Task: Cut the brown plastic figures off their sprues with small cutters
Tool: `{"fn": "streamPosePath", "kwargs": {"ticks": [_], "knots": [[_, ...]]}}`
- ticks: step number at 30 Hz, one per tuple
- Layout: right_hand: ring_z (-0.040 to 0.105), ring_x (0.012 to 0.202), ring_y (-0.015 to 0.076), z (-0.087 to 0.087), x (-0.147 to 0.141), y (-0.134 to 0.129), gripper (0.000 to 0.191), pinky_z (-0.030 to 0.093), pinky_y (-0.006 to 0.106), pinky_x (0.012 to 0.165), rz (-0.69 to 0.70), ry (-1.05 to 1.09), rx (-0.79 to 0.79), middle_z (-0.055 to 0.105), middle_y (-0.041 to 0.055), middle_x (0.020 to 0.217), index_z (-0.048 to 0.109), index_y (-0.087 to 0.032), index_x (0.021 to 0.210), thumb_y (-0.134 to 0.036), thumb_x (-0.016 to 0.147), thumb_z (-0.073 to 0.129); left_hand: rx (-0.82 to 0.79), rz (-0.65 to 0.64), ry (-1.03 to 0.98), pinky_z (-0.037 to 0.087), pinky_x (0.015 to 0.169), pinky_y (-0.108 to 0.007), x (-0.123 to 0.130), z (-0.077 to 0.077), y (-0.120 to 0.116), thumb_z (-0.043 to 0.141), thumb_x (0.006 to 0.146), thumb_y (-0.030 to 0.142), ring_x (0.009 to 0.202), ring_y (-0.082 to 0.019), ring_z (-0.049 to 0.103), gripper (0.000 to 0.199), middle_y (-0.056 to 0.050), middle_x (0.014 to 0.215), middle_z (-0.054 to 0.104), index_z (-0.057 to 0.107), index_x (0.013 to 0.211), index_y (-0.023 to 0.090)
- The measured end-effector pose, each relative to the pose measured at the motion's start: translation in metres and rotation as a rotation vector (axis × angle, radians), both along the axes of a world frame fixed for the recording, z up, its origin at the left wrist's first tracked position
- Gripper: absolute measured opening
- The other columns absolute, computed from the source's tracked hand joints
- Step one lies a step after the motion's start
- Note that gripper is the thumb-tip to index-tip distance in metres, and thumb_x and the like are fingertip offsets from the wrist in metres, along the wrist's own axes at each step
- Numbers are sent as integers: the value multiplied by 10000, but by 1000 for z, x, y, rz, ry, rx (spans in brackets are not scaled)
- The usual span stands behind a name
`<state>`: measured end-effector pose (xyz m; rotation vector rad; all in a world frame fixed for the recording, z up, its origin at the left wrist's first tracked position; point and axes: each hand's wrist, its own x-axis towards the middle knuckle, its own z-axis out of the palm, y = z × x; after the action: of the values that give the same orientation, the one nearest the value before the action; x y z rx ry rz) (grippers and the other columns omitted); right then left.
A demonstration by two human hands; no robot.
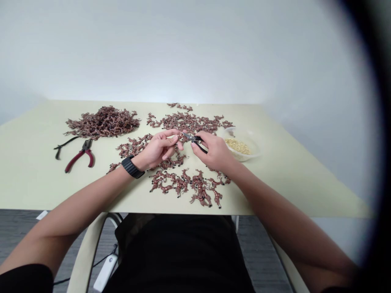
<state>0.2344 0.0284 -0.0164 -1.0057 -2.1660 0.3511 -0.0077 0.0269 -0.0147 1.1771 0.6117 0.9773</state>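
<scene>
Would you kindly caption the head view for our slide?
The right hand holds black-handled pliers near the left hand, above brown animal figurines.

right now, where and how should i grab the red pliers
By the red pliers' handles, coming from the near side of the table, probably with the left hand, which is closer. They lie with the tip pointing toward the wall and the handles splayed toward the near edge, so the handles look easiest to close on.

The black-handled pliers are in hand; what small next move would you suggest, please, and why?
Perhaps squeeze the black-handled pliers gently with the right hand, since their handles look spread and their tips lie close to the left hand.
</scene>
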Motion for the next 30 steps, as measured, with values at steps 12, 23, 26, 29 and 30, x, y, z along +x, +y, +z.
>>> {"fn": "streamPosePath", "kwargs": {"ticks": [12, 23, 26, 29, 30], "knots": [[566, 801, 220, 1, 0, -2, 292, 398, 356, 735, 2, -29, 12, 684, 84, 993, 613, -206, 1126, -462, 1029, 511, -19, -36, -25, 233, 387, -220, 0, 0, 0, 692, 981, 282, 339, -18, 405, 213, -31, 863, 781, 688, 1157, 162], [531, 736, 201, 4, -1, -6, 286, 362, 344, 707, -27, -43, 16, 636, 59, 886, 595, -205, 1103, -466, 1031, 502, 26, -10, 16, 230, 396, -216, 3, 2, -4, 687, 990, 293, 347, -18, 402, 312, -54, 905, 789, 632, 1274, 177], [514, 677, 186, 4, -6, -10, 281, 328, 331, 664, -55, -34, -19, 613, 34, 798, 580, -209, 1030, -473, 1039, 488, 90, 43, 59, 239, 383, -213, 6, 1, -7, 707, 982, 342, 346, -19, 400, 410, -62, 941, 796, 595, 1348, 195], [506, 630, 179, 2, -12, -14, 291, 309, 321, 636, -75, -1, -80, 587, 10, 727, 572, -218, 1010, -488, 1046, 472, 168, 135, 119, 254, 366, -206, 10, 0, -10, 729, 967, 418, 347, -25, 413, 475, -42, 920, 789, 563, 1367, 222], [504, 620, 177, 1, -14, -15, 293, 308, 320, 632, -75, 12, -103, 581, 4, 714, 574, -220, 1012, -490, 1049, 467, 193, 163, 143, 266, 365, -203, 12, -1, -11, 731, 964, 437, 352, -31, 425, 485, -35, 900, 784, 552, 1363, 226]]}}
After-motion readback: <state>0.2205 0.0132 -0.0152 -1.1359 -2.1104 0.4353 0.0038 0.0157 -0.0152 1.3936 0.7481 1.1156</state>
